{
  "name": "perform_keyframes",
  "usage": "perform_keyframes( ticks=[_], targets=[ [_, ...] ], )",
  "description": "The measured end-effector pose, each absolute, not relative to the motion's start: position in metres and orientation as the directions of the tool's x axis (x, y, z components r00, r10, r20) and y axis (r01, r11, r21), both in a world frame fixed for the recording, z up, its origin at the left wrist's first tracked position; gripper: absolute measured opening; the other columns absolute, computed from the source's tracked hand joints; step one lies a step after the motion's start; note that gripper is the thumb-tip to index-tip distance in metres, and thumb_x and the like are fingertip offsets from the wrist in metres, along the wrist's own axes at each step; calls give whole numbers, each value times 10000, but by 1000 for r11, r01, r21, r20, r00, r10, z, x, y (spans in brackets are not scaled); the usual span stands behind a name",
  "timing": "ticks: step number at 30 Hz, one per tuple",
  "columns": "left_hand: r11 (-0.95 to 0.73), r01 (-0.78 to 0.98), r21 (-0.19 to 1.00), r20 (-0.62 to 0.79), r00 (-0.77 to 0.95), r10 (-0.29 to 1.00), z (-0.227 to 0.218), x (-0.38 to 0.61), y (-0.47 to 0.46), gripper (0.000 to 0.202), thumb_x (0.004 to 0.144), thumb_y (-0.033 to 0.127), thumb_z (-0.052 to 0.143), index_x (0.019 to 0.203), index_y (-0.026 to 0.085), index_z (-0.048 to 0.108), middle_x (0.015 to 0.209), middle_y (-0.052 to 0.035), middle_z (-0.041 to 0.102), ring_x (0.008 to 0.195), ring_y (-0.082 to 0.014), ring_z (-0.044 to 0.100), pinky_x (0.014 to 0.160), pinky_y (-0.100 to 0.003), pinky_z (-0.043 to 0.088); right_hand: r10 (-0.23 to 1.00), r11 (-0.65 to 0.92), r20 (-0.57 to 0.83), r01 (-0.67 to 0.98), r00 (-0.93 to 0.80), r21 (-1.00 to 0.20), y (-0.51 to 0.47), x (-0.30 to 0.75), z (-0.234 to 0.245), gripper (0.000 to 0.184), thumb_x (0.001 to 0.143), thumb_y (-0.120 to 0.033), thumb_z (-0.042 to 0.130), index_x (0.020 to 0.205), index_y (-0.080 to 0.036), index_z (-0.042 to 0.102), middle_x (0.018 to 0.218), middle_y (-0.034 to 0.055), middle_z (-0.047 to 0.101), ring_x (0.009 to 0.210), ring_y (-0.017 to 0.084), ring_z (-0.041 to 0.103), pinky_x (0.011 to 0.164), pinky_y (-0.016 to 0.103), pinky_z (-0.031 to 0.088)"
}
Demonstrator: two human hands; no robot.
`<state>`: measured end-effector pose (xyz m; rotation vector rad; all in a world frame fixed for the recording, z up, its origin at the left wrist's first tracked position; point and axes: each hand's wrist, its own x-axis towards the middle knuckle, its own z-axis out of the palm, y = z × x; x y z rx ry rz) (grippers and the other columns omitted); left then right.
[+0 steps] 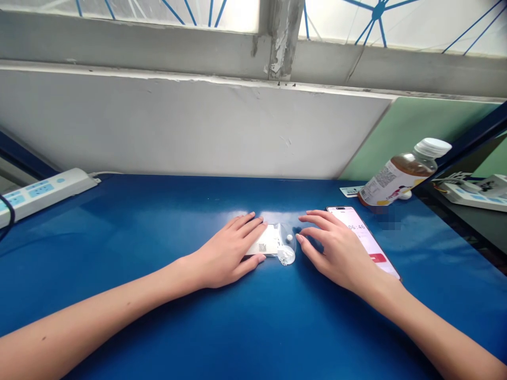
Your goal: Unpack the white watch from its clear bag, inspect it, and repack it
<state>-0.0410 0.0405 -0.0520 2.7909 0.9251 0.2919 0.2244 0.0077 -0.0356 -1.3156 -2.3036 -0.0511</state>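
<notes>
Laid flat, ungripping, the left hand [233,250] was rested on a white packet [271,240] about midway between the side edges of the worktop [237,332]. The right hand [332,248] was held half-curled, fingers parted, nothing grasped, just beside the packet; by it a phone [366,227], nearer the right edge, was partly covered.

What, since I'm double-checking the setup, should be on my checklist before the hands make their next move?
1. Left hand on the white packet: ok, it lies across the packet's left part.
2. Right hand free: ok, it holds nothing.
3. Right hand apart from the clear plastic: cannot tell, they look too close to judge.
4. Phone fully visible: not ok, the right hand hides part of it.
5. Bottle capped: ok, its white cap is on.
6. Clear plastic sealed: cannot tell, no closure can be made out.
</notes>
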Motion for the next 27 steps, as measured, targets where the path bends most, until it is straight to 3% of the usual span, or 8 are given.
perform_keyframes(
  ticks=[2, 5, 10, 21, 27],
  targets=[
    [-788, 572, 228, 117, 788, 605, -51, -41, 40, 605, 1021, 459, 422, 1511, 109, 359, 1545, -176, 403, 1469, -346, 289, 1172, -523, 308, 808, 545, 399, 808, -434, -225, 8, 225, -36, 232, 952, -258, 551, 861, -160, 741, 1150, 149, 729, 1178, 350, 594, 973, 553, 534],
    [-788, 570, 233, 121, 787, 605, -51, -41, 40, 604, 1017, 454, 430, 1509, 109, 361, 1542, -178, 407, 1468, -347, 293, 1173, -525, 305, 784, 611, 346, 736, -515, -291, 6, 223, -35, 220, 963, -254, 540, 1040, -154, 720, 1191, 129, 715, 1241, 312, 560, 1011, 492, 527],
    [-789, 566, 238, 125, 788, 603, -52, -41, 40, 600, 1015, 460, 437, 1507, 125, 363, 1540, -167, 414, 1466, -347, 297, 1170, -526, 309, 742, 669, 276, 659, -610, -344, 0, 219, -33, 362, 983, -273, 519, 1310, -130, 577, 1287, 141, 664, 1273, 279, 544, 1038, 455, 523],
    [-789, 569, 232, 109, 791, 602, -52, -42, 40, 618, 1020, 474, 415, 1510, 101, 360, 1544, -169, 406, 1466, -352, 289, 1176, -521, 297, 771, 631, 273, 635, -575, -446, -1, 216, -48, 404, 978, -219, 523, 1373, -145, 549, 1401, 142, 604, 1324, 247, 543, 1108, 428, 471],
    [-792, 568, 223, 109, 793, 599, -51, -42, 40, 615, 1018, 474, 424, 1503, 98, 374, 1544, -177, 405, 1466, -353, 294, 1174, -521, 302, 780, 626, 295, 668, -552, -402, 2, 216, -50, 378, 964, -252, 564, 1314, -120, 612, 1344, 145, 648, 1329, 287, 532, 1080, 465, 497]
  ],
)
